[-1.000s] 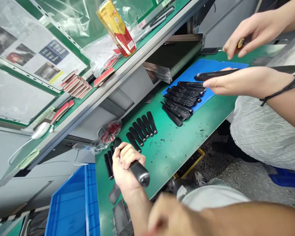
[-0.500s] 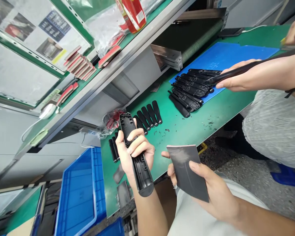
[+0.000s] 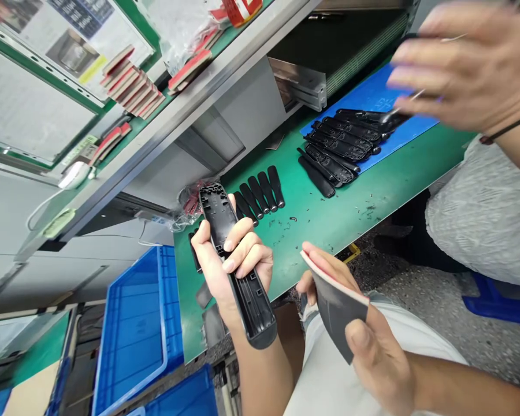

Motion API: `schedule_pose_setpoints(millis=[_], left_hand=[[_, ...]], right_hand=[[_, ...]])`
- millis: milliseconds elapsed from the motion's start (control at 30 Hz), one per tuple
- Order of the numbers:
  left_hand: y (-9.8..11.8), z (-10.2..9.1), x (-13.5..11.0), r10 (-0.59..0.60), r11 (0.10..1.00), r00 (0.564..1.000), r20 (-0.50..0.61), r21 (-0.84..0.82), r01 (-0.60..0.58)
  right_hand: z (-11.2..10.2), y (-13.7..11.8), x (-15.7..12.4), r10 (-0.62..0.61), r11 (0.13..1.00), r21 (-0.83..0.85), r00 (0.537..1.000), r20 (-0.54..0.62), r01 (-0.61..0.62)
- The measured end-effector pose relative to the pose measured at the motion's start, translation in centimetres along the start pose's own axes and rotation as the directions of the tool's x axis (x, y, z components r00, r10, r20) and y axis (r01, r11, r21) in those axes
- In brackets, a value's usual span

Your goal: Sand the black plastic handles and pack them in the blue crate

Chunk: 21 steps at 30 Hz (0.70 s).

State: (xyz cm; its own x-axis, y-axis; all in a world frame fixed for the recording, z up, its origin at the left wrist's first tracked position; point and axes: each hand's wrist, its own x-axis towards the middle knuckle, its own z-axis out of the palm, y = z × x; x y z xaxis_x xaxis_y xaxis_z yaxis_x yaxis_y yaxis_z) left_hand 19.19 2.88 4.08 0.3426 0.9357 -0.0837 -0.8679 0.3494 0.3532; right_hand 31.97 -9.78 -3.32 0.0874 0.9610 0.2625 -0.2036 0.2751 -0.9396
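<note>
My left hand (image 3: 242, 254) is wrapped round a long black plastic shell (image 3: 256, 309), its hollow inside with ribs and clips facing up. In my right hand (image 3: 381, 358) is a thin dark grey sanding pad (image 3: 335, 309) with a pinkish-red back, bent a little between thumb and fingers. The pad is apart from the shell, to its right. Behind my left hand a row of black handle-shaped parts (image 3: 255, 193) lies on the green table (image 3: 225, 173).
A co-worker's blurred hand (image 3: 468, 69) is at upper right, over a blue sheet (image 3: 381, 98) and a pile of black shells (image 3: 342, 138). Blue crates (image 3: 134, 323) stand at left. The shelf above holds stacked red-backed pads (image 3: 132, 84). Dark scraps dot the table.
The sanding pad has tilted and bent in my right hand, so its pinkish edge and back now show. The co-worker's hand has lifted away from the pile of shells.
</note>
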Motion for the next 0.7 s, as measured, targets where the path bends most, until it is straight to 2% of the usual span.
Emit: schedule_pose_setpoints(millis=[100,167,233,300,333,367,400,467,533,600,667,700], left_hand=[[-0.3,-0.1,0.4,0.027,0.999,0.999,-0.034,-0.037,-0.028],[-0.1,-0.7,0.5,0.045,0.997,0.998,-0.040,-0.061,-0.048],[0.7,-2.0,0.5,0.064,0.996,0.996,-0.058,-0.055,-0.067],[2.1,-4.2,0.9,0.111,0.992,0.981,-0.160,0.084,-0.098],[2.8,-5.6,1.3,0.161,0.970,0.956,-0.246,0.220,-0.107],[3.5,-7.1,2.0,0.249,0.911,0.903,-0.350,0.401,-0.096],[4.2,-8.7,3.0,0.355,0.813,0.825,-0.440,0.580,-0.041],[5.1,-11.8,5.7,0.472,0.705,0.720,-0.508,0.708,0.036],[5.7,-14.4,9.2,0.541,0.623,0.642,-0.544,0.771,0.128],[6.2,-16.4,12.7,0.616,0.498,0.568,-0.546,0.828,0.257],[6.9,-17.8,15.8,0.690,0.343,0.517,-0.507,0.858,0.383],[7.3,-18.3,17.1,0.723,0.260,0.504,-0.472,0.862,0.434]], right_hand=[[1.2,0.5,-0.4,-0.187,0.963,-0.177,0.976,0.107,0.204],[2.1,1.0,-0.1,-0.279,0.925,-0.209,0.941,0.193,0.318],[2.8,1.5,0.7,-0.337,0.891,-0.235,0.912,0.234,0.389],[3.0,2.0,1.8,-0.401,0.844,-0.273,0.881,0.249,0.461],[2.8,2.3,2.3,-0.430,0.821,-0.293,0.868,0.249,0.490],[2.5,2.5,2.7,-0.452,0.800,-0.317,0.860,0.239,0.509],[2.0,2.8,3.0,-0.469,0.783,-0.344,0.855,0.221,0.518],[0.4,3.4,3.2,-0.497,0.755,-0.407,0.854,0.156,0.514],[-1.5,4.0,3.1,-0.464,0.749,-0.500,0.883,0.072,0.434],[-3.3,4.1,3.2,-0.405,0.749,-0.571,0.914,0.005,0.335],[-4.6,3.6,3.6,-0.347,0.766,-0.585,0.937,-0.028,0.266],[-5.2,3.2,4.1,-0.336,0.775,-0.577,0.941,-0.031,0.257]])
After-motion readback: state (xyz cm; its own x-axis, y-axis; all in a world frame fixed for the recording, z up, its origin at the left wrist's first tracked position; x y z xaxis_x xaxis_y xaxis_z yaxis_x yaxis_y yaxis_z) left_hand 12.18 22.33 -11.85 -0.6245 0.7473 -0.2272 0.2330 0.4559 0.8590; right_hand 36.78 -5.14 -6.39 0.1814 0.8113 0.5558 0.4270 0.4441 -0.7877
